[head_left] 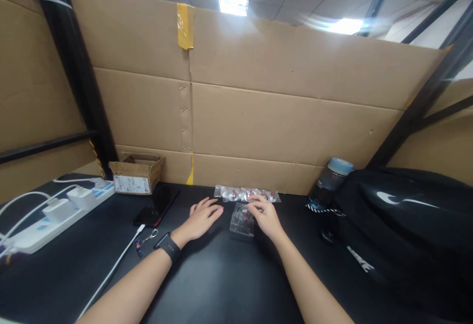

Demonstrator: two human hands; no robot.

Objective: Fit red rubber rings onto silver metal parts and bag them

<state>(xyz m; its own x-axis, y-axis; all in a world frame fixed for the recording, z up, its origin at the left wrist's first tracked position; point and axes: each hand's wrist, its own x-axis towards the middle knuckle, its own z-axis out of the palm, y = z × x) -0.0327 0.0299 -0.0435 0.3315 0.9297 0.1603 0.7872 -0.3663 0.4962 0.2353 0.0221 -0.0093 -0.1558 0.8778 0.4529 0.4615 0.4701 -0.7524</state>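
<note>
Currently, you have several small clear packets in a row at the back, with one clear bag lying nearer you, under your right hand.

Your right hand is partly curled, its fingers at the upper right of the clear bag; whether they pinch it or only rest on it, you cannot tell from here. Your left hand is loosely open, palm down over the black table, with nothing seen in its hold. The row of packets, with red bits inside, lies close to the cardboard wall; as far as shows, those are laid side by side, while the bag is out of line, just in front. The dark phone lies to the left.
</note>
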